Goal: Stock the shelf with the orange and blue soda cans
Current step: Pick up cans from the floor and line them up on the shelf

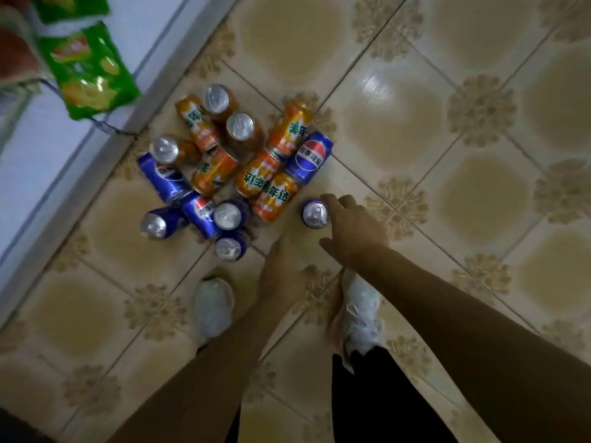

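Note:
Several orange soda cans (275,183) and blue soda cans (309,156) lie and stand in a heap on the tiled floor. One blue can (315,213) stands upright alone at the heap's right edge. My right hand (351,228) reaches down beside it, fingers spread and fingertips close to or touching its right side, thumb apart. My left hand (283,266) hangs lower, just below the heap near another upright blue can (228,249), holding nothing I can see. The white shelf (41,148) runs along the left.
Green crisp bags (89,71) hang over the shelf's edge at the upper left. My two feet in light shoes (212,306) stand on the floor just below the cans. Tiled floor (463,139) stretches to the right.

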